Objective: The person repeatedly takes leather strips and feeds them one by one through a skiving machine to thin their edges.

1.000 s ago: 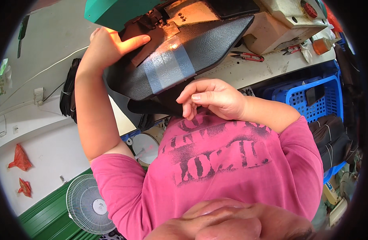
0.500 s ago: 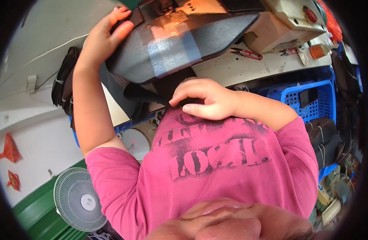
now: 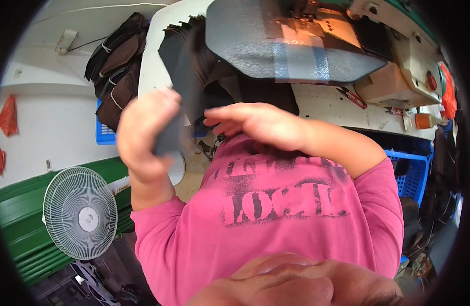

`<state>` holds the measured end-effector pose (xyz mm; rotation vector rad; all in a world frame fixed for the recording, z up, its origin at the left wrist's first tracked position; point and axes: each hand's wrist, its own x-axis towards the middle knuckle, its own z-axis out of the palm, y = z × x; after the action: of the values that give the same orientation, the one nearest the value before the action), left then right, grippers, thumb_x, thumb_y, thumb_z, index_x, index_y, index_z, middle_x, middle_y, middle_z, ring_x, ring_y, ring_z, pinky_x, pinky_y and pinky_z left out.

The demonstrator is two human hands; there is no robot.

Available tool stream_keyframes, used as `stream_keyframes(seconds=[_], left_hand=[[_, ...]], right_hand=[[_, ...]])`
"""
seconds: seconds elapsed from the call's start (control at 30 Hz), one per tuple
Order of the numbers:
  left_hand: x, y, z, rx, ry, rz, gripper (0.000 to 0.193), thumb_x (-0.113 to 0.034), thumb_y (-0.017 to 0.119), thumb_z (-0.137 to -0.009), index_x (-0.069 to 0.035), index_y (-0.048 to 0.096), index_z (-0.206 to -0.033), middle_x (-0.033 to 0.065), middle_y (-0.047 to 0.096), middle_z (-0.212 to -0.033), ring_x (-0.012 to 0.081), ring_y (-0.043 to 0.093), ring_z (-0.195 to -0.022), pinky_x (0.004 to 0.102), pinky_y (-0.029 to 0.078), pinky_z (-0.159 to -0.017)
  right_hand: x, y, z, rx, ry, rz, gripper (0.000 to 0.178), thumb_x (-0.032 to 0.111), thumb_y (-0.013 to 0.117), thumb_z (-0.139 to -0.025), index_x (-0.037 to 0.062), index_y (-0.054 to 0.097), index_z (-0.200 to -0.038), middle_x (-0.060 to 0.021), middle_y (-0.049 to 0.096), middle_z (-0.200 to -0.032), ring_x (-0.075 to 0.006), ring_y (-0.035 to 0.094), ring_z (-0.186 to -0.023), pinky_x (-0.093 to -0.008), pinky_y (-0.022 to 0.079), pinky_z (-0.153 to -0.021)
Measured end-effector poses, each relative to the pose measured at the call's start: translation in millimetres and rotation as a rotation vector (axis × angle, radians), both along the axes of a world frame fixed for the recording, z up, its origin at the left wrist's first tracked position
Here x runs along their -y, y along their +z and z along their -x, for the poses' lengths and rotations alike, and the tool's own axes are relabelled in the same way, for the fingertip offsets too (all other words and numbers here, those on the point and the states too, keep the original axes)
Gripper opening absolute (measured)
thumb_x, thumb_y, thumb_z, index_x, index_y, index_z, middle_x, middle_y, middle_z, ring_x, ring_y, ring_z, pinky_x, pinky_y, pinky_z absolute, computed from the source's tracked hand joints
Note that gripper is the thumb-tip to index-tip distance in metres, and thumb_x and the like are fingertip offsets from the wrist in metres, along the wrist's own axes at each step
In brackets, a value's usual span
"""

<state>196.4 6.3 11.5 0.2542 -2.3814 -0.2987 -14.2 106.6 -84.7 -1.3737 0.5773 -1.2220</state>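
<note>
My left hand [image 3: 145, 135], blurred by motion, is closed around a dark, flat fabric piece [image 3: 181, 92] at the left end of the white table. Just right of it my right hand [image 3: 265, 125] hovers before my chest, fingers stretched out and apart, with nothing seen in it. Beyond the hands lie more dark fabric pieces [image 3: 222, 81], partly overlapping at the table's edge. A dark grey textured board [image 3: 240, 38], crossed by strips of clear tape [image 3: 301, 61], lies under the lit needle area of a sewing machine [image 3: 398, 81].
Red-handled thread snips [image 3: 353, 98] and an orange bottle [image 3: 425, 121] are on the white table [image 3: 322, 104]. Tied dark bundles [image 3: 120, 64] fill a blue crate [image 3: 105, 133] at left. A blue basket [image 3: 416, 178] stands at right. A fan [image 3: 82, 214] is lower left.
My left hand has come off the board's left side, back toward me, and now holds a dark fabric piece. My right hand's fingers have straightened. The view has shifted left.
</note>
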Motion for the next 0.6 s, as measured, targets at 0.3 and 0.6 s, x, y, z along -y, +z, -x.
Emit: stream_keyframes(seconds=[0.3, 0.6], left_hand=[[0.8, -74.9, -18.1, -0.504, 0.100, -0.853, 0.084, -0.074, 0.039, -0.086, 0.002, 0.060, -0.116, 0.0180, 0.063, -0.107, 0.0267, 0.063, -0.087, 0.0379, 0.054, -0.070], [92.9, -85.0, -32.3, -0.705, -0.196, -1.867, 0.045, -0.028, 0.045, -0.099, 0.004, 0.049, -0.131, 0.0169, 0.064, -0.115, 0.0275, 0.067, -0.095, 0.0361, 0.057, -0.080]], right_hand=[[12.2, 33.9, -26.6, 0.152, -0.011, -0.438, 0.029, 0.009, 0.048, -0.098, -0.0022, 0.050, -0.124, -0.0105, 0.062, -0.113, -0.0149, 0.059, -0.104, -0.0325, 0.050, -0.091], [47.4, 17.6, -59.2, -0.353, 0.137, -0.189, 0.035, 0.010, 0.054, -0.092, -0.0065, 0.049, -0.123, -0.0207, 0.063, -0.110, -0.0273, 0.063, -0.099, -0.0368, 0.048, -0.090]])
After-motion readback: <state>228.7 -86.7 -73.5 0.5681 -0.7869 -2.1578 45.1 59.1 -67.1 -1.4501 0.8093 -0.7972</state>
